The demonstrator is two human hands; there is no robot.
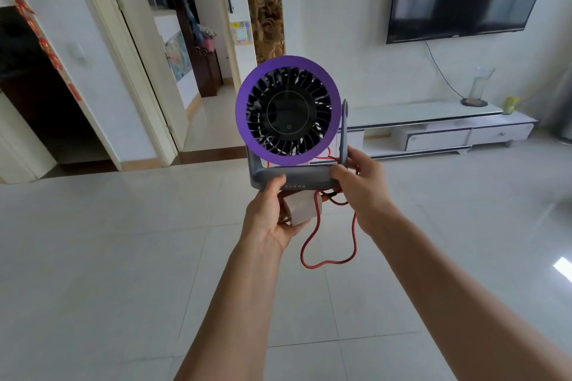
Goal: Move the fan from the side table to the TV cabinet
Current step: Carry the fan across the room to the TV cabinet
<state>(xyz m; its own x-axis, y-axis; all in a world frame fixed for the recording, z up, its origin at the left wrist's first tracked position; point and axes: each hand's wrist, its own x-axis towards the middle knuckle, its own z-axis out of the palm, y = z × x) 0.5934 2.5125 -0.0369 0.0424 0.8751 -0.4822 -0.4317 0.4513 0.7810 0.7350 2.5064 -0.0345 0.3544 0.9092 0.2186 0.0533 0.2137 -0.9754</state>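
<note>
The purple-ringed desk fan (283, 108) is held upright above the tiled floor (123, 257), its grey base gripped by the closed left hand (272, 213) and right hand (362, 185), with the white TV cabinet (433, 124) well beyond.

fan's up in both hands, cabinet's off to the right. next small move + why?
Probably carry it forward and right toward the TV cabinet. The fan is held in mid-air over the floor, left hand and right hand on its grey base. The cabinet top shows bare space left of the glass vase. The red cable hangs loose below, so gather it before setting down.
</note>
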